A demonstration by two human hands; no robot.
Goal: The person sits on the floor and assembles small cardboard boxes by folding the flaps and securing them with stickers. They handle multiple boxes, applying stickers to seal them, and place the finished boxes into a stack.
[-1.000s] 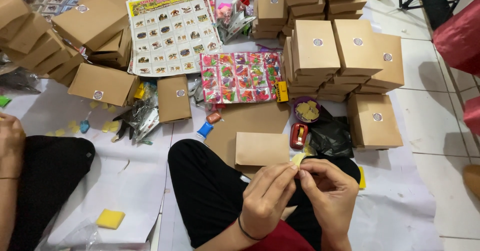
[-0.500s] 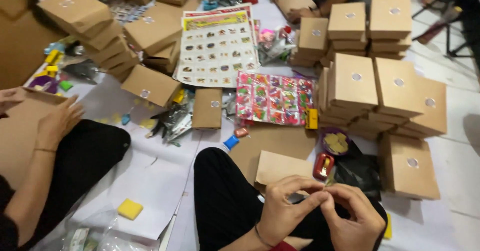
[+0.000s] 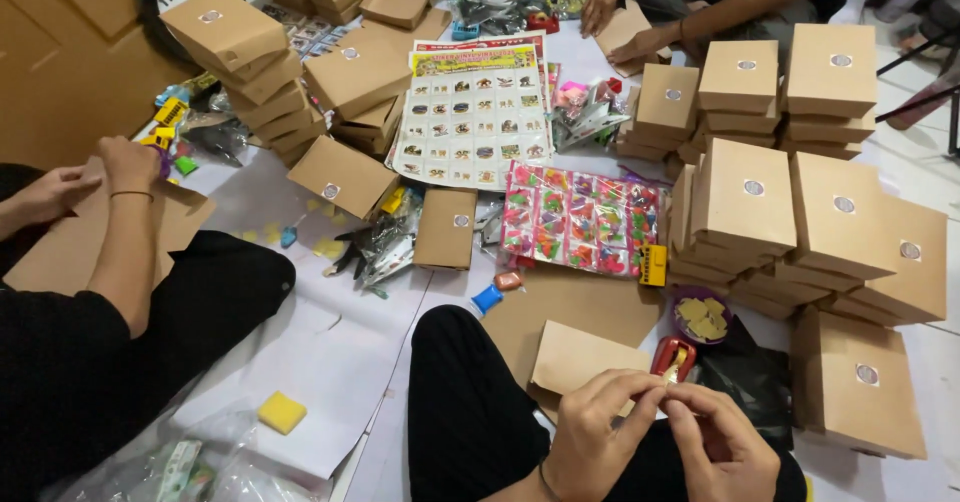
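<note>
From the head camera, the left hand (image 3: 592, 434) and the right hand (image 3: 722, 444) were pressed close together, fingertips pinching a tiny pale sticker (image 3: 664, 387) between them. It was too small to see well. Just above the hands lay a flat brown paper bag (image 3: 580, 357) and a red tape holder (image 3: 673, 358). A small bowl of yellow bits (image 3: 702, 316) sat a little further up. The sticker could fold and stick to itself, I think, because both hands squeezed it. Another person's hand (image 3: 128, 162) rested far left on brown card (image 3: 180, 212).
</note>
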